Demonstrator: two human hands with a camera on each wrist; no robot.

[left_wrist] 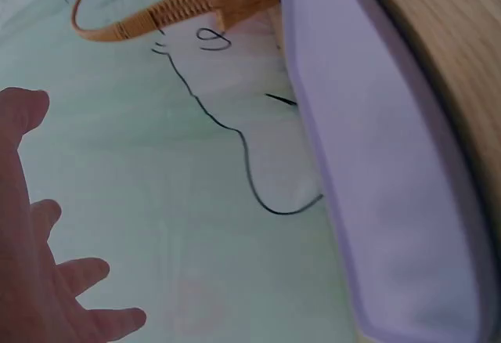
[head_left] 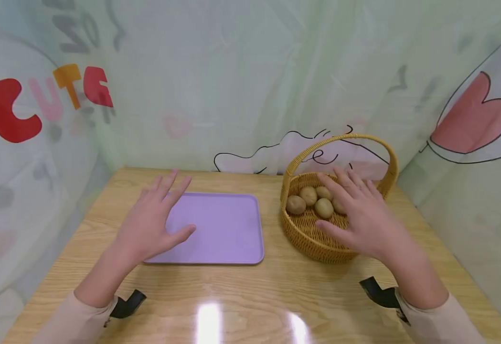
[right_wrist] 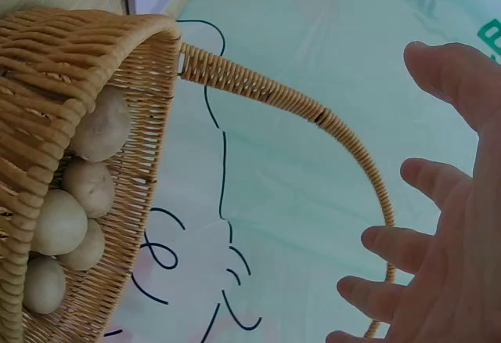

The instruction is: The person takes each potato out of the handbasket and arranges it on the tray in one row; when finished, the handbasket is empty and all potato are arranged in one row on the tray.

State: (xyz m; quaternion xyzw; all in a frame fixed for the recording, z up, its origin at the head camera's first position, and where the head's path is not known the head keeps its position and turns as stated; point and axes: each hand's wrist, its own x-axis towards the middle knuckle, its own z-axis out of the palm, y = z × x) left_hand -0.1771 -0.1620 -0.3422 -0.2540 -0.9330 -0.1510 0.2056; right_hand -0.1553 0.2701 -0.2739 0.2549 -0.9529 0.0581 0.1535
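My left hand (head_left: pixel 149 224) hovers over the left part of a flat lilac tray (head_left: pixel 220 229), fingers spread and nothing in it. On the right, my right hand (head_left: pixel 359 215) is held above a wicker basket (head_left: pixel 314 246) with a tall arched handle, its fingers likewise spread. Several round, pale brown potatoes (head_left: pixel 324 208) lie inside the basket toward its back; the right hand covers part of them in the head view. The right wrist view shows the potatoes (right_wrist: pixel 59 222) beside the woven wall, with the fingers apart from them.
Both tray and basket stand on a wooden table (head_left: pixel 241 291), the basket right of the tray. A printed cloth (head_left: pixel 216 86) with letters and hearts hangs behind the table and along both sides. Dark straps (head_left: pixel 127 304) show at the wrists.
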